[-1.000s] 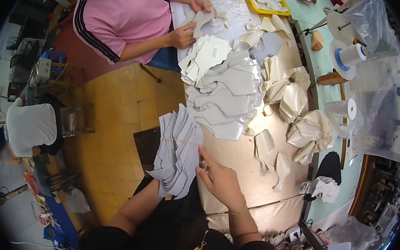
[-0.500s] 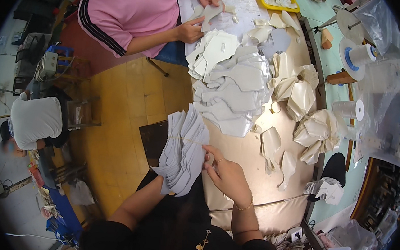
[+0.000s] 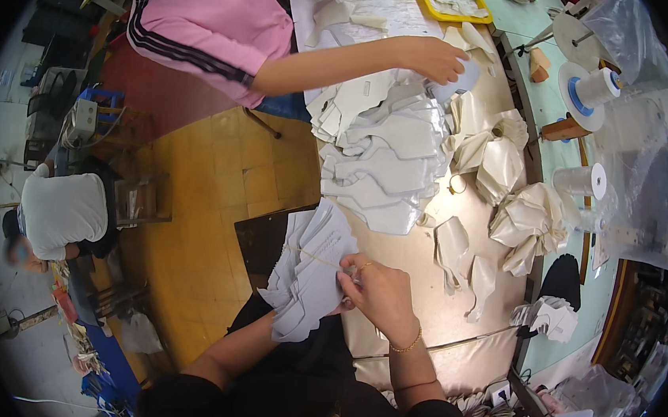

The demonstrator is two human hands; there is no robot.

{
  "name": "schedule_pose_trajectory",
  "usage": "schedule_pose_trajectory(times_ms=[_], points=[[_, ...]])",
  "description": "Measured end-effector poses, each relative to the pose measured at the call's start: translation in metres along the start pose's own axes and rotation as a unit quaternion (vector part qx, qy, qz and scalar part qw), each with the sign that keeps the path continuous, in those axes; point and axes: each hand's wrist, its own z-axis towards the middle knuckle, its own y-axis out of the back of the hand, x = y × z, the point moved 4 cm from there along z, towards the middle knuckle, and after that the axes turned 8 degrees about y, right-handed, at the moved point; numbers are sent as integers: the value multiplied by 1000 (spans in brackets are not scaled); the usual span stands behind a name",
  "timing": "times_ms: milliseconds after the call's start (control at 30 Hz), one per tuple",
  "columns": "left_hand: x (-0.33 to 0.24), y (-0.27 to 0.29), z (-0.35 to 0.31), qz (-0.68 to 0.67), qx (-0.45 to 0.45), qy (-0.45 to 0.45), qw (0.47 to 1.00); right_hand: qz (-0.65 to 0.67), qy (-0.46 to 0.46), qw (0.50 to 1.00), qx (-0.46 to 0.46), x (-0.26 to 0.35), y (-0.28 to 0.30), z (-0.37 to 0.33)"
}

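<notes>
A thick bundle of light grey cut pieces is fanned out in front of my body, with a thin yellowish rubber band stretched across it. My left hand grips the bundle from underneath; most of it is hidden, with only fingertips showing at the right edge. Thumb and forefinger of my right hand are pinched together on the band at the bundle's right side. Just beyond, overlapping grey shaped pieces and a stack of whiter ones lie on the table.
Across the table a person in a pink shirt reaches over the stacks. Cream fabric pieces and a yellow tray are on the table. Thread spools stand at right. Another person sits far left.
The bundle has tilted and moved slightly nearer to me, and my right hand now pulls the band outward. The other person's arm has stretched across the table toward the right.
</notes>
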Motion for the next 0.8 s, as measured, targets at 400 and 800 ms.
schedule_pose_trajectory(times_ms=[400, 800], points=[[1, 9, 0, 147, -129, 67, 978, -29, 19, 999, 15, -1, -2, 1], [0, -3, 1, 145, -204, 22, 968, -17, 12, 1000, 4, -6, -1, 1]])
